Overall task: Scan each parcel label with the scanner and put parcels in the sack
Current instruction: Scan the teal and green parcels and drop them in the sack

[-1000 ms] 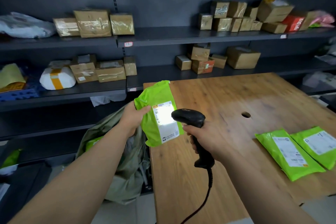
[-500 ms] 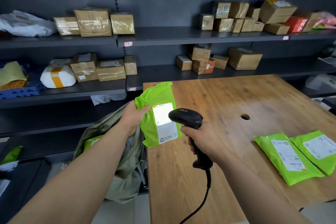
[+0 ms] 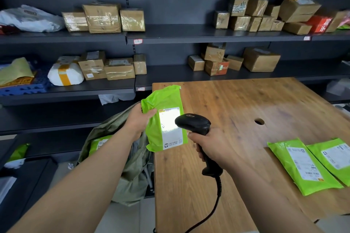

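My left hand (image 3: pixel 137 121) grips a bright green parcel (image 3: pixel 161 106) by its left edge and holds it upright over the table's left corner. Its white label faces me and glows under the scan light. My right hand (image 3: pixel 208 144) grips the handle of the black corded scanner (image 3: pixel 193 122), whose head points at the label from close by. An olive sack (image 3: pixel 130 172) hangs open beside the table, left of it, with a green parcel (image 3: pixel 98 143) inside. Two more green parcels (image 3: pixel 301 166) (image 3: pixel 335 155) lie flat at the table's right edge.
The wooden table (image 3: pixel 236 104) has a round cable hole (image 3: pixel 259 121). Dark shelves (image 3: pixel 189 34) behind carry several cardboard boxes, a white taped bundle (image 3: pixel 65 73) and a blue crate (image 3: pixel 24 87). A dark counter sits at the lower left.
The bright scan patch has shifted up the label. The parcel and the scanner have kept nearly the same pose; the view has drifted slightly.
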